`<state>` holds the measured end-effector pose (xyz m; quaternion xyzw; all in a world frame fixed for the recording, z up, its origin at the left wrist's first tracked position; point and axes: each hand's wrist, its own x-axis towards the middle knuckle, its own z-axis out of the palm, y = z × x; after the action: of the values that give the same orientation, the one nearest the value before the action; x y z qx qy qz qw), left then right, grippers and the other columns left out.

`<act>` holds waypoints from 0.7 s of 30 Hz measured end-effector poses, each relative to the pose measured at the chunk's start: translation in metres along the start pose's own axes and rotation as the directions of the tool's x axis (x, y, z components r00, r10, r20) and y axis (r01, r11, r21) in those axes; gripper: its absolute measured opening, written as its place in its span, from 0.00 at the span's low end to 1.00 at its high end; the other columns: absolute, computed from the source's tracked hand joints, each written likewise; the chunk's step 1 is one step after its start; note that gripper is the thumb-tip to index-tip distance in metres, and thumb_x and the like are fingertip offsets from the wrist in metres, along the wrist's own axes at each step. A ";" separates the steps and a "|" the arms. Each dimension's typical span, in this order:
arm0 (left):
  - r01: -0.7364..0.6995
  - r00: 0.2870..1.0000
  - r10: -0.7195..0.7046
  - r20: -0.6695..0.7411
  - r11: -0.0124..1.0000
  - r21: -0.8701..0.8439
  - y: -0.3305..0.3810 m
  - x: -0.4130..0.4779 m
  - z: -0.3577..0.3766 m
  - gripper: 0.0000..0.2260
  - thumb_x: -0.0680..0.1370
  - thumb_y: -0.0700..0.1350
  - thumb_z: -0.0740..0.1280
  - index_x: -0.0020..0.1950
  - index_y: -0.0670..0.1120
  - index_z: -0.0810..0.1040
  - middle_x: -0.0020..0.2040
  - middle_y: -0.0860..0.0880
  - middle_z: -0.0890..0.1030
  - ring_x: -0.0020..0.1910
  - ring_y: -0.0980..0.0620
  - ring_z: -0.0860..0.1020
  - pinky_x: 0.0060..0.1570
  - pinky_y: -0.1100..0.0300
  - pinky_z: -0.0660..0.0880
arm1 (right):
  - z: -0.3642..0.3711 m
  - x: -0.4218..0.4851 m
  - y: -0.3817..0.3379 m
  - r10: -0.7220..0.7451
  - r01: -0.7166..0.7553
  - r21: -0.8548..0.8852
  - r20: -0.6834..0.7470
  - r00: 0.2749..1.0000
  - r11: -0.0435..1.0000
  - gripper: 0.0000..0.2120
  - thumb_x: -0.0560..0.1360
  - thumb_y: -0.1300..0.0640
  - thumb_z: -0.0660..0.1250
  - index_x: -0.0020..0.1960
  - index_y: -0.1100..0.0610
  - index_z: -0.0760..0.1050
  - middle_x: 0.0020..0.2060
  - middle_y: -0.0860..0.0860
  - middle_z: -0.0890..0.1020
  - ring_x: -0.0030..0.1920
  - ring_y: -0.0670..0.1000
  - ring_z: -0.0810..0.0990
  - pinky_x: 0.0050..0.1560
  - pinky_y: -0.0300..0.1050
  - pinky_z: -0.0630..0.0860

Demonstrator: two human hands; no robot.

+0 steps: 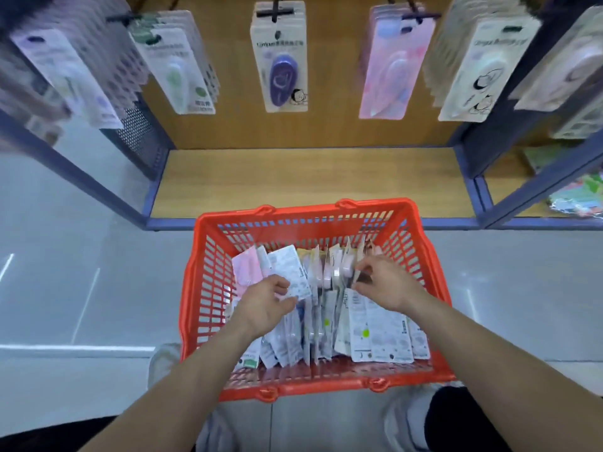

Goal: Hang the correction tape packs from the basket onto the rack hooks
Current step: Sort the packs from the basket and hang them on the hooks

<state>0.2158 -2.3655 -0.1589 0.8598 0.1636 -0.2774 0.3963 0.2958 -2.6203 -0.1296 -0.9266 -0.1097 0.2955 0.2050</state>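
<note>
Basket [303,213], one, red, two hands, left hand [269,306] pinching white pack [295,277], right hand [383,285] pinching upright pack [358,277]

Stationery shop: hung packs [279,60], basket [208,256].

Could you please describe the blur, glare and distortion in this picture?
Head view: wide-angle distortion splays the rack posts; far-left hanging packs are blurred, the purple pack sharper; glare streaks the floor; left hand, right hand and basket look crisp.
</note>
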 end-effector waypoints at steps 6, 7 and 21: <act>0.027 0.999 -0.030 -0.016 0.983 -0.180 0.031 0.050 0.045 0.29 0.78 0.52 0.74 0.75 0.45 0.69 0.70 0.49 0.75 0.67 0.47 0.75 0.65 0.53 0.73 | 0.007 0.025 0.024 0.081 -0.078 0.043 -0.089 0.993 0.996 0.07 0.76 0.52 0.72 0.52 0.51 0.76 0.49 0.48 0.74 0.51 0.53 0.76 0.53 0.50 0.74; 0.036 0.999 -0.041 -0.021 0.978 -0.204 0.037 0.057 0.049 0.31 0.77 0.52 0.75 0.76 0.45 0.69 0.68 0.50 0.76 0.66 0.48 0.76 0.65 0.55 0.73 | 0.009 0.029 0.028 0.082 -0.077 0.055 -0.097 0.992 0.995 0.11 0.76 0.52 0.72 0.57 0.54 0.78 0.51 0.48 0.74 0.49 0.52 0.77 0.54 0.50 0.75; 0.152 0.971 -0.212 -0.115 0.909 -0.388 0.024 0.111 0.052 0.39 0.76 0.56 0.75 0.80 0.42 0.63 0.72 0.45 0.75 0.71 0.44 0.74 0.71 0.53 0.70 | 0.036 0.059 0.044 0.159 -0.114 0.282 -0.139 0.977 0.953 0.12 0.74 0.53 0.76 0.56 0.51 0.80 0.50 0.46 0.81 0.45 0.37 0.78 0.42 0.29 0.69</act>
<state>0.2972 -2.4141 -0.2398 0.7676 0.3235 -0.2093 0.5121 0.3255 -2.6290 -0.2056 -0.9157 0.0133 0.2457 0.3178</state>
